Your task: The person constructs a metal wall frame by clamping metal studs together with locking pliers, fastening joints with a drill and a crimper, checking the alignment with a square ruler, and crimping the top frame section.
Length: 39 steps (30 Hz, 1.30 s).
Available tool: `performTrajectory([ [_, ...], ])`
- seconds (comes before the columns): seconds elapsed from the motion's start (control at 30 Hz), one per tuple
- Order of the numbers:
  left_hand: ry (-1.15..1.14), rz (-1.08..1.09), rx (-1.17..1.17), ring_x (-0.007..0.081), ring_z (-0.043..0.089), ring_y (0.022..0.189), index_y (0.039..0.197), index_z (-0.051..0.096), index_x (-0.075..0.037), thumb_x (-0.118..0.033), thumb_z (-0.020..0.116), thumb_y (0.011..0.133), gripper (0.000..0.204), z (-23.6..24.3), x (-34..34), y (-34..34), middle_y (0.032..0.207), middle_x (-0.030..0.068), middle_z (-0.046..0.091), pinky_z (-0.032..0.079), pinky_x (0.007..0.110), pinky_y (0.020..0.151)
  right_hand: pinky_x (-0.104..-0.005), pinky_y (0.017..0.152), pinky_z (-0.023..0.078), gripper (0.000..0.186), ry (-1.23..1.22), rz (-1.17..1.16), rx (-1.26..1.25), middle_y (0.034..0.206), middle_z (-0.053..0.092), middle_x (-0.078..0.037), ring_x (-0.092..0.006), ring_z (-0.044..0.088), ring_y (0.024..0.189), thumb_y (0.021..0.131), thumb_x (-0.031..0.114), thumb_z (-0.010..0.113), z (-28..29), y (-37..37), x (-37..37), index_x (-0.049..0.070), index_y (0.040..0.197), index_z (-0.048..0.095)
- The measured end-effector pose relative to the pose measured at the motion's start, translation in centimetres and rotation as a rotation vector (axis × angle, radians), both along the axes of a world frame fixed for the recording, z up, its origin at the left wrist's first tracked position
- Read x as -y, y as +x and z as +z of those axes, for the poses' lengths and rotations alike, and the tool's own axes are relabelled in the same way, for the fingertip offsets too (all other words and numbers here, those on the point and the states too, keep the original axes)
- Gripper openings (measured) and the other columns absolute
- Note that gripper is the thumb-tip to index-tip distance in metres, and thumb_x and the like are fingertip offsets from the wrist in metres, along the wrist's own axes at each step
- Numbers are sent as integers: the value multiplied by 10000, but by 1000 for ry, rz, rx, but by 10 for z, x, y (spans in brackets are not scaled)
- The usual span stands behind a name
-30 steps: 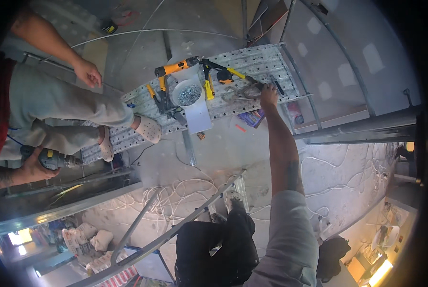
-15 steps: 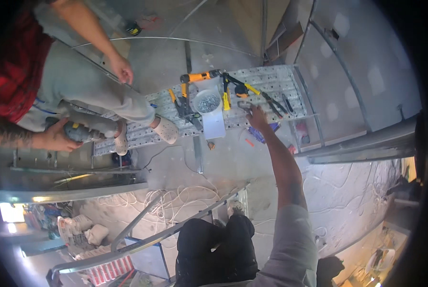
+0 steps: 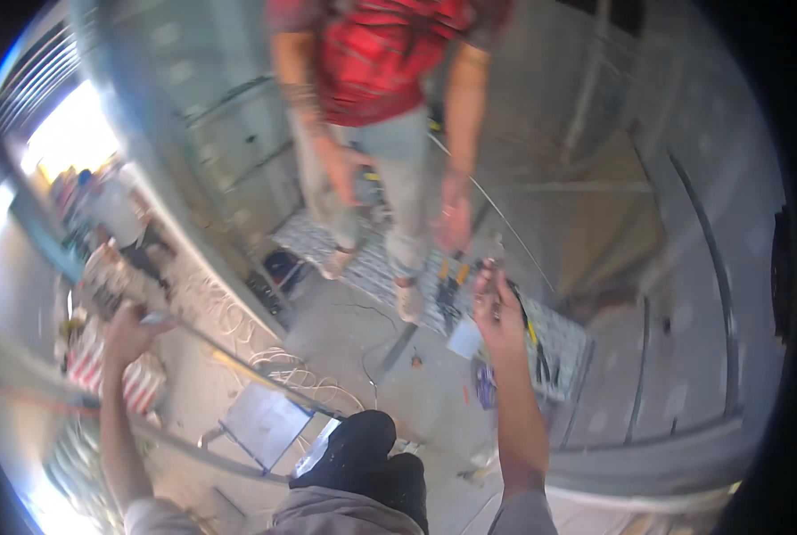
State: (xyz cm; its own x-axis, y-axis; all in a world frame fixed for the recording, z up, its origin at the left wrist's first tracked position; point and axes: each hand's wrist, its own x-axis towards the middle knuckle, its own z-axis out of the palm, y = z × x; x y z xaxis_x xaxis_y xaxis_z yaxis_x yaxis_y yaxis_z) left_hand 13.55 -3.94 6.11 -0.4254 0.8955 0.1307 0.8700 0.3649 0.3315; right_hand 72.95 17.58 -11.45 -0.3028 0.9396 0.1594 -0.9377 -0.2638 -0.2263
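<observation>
My right hand is raised in front of the perforated metal platform, its fingers closed round a small greyish piece, too blurred to name. On the far left, my left hand is curled at the end of a metal rail and appears to grip it; blur hides the fingertips. Beyond my right hand lie yellow-and-black hand tools on the platform. A white sheet sits at its near edge. The bucket seen before is hidden behind my hand.
A person in a red top stands on the platform facing me, holding a grey power tool. Pale cables lie coiled on the floor. A flat white panel and a striped sack are at lower left. Another person is farther back.
My right hand has lifted off the platform with a small piece in it. My left hand has come into view at the rail. The view has swung left and up; the co-worker now stands facing me.
</observation>
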Motion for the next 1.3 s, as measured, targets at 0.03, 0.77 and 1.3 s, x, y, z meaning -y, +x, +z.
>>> performTrajectory([
  [0.03,-15,32,-132,383,712,900,989,737,52,-668,800,699,779,8,-2,22,932,259,726,534,453,819,-341,819,609,322,-14,6,17,1092,674,-106,-228,681,1017,1061,203,548,20,-8,6,8,1317,572],
  [0.77,-122,32,143,403,717,939,982,698,38,-622,796,717,718,4,-5,10,942,238,728,562,500,821,-213,600,518,336,35,-705,862,1058,701,-34,-132,696,909,1011,253,666,334,-68,15,133,1313,581],
  [1.3,-133,55,75,392,719,981,1043,714,29,-689,774,705,795,7,-3,-3,935,248,729,568,472,833,-320,835,581,338,304,307,1478,1062,723,-117,-194,717,952,1039,206,614,306,-156,32,17,1318,587],
])
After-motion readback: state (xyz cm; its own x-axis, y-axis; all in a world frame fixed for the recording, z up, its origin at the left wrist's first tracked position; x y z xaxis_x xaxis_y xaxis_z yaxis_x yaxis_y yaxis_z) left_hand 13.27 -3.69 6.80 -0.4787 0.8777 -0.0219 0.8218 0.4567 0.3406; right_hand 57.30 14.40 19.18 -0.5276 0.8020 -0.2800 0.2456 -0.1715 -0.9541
